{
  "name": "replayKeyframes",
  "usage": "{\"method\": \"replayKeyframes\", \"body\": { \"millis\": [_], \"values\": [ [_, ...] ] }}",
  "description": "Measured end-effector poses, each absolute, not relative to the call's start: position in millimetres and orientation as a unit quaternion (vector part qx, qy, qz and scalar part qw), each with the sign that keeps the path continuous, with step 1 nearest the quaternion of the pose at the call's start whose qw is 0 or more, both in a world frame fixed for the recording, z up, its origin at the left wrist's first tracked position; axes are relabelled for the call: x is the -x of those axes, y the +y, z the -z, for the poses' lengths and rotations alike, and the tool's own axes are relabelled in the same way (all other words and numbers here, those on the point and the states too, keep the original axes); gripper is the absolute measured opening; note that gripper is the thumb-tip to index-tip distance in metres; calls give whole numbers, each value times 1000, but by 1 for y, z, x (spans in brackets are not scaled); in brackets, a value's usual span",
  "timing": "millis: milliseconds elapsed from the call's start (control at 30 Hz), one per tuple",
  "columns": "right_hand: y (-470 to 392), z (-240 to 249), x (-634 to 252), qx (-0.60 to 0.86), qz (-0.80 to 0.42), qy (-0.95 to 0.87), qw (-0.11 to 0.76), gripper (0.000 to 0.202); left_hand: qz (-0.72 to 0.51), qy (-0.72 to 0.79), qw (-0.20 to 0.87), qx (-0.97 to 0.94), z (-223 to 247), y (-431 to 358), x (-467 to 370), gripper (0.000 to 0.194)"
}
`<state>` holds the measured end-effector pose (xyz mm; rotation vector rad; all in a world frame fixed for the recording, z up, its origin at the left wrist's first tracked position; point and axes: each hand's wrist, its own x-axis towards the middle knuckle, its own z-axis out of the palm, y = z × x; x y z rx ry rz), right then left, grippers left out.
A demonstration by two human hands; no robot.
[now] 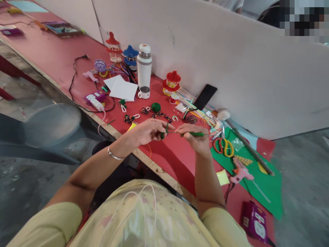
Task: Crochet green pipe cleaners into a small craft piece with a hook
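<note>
Over the red tabletop, my left hand (150, 132) pinches a small piece of green yarn work (162, 135), with a strand looped up over the fingers. My right hand (195, 139) grips a crochet hook (197, 134) by its green handle. Its thin metal shaft points left and reaches the yarn at my left fingertips. Just beyond my hands lies a green ball of yarn (155, 107). A dark multicoloured braided strand (161, 116) and small beaded pieces (130, 118) rest near it. The stitches between my fingers are too small to make out.
A white bottle (144, 68) and cup (144, 92) stand at the back. To the right are a phone (205, 97), scissors (226, 147), a pink glue gun (241, 174) and a green sheet (269, 192). A power strip (96, 102) with cords lies left. A wall (231, 68) borders the table.
</note>
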<state>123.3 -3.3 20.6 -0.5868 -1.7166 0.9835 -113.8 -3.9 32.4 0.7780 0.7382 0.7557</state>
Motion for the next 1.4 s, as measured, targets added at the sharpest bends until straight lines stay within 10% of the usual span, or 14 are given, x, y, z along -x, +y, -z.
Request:
{"method": "replayKeyframes", "body": {
  "millis": [667, 1000, 1400],
  "values": [
    [0, -2, -88, 309, -722, -356, 507, 44, -484, 357, 665, -444, -27, -6, 110, 28],
    [-6, -1, -80, 338, -628, -375, 592, 38, -565, 358, 547, -504, -20, -7, 99, 24],
    [-4, 13, -80, 387, -562, -453, 573, 40, -514, 409, 565, -499, -20, -11, 100, 66]
  ]
}}
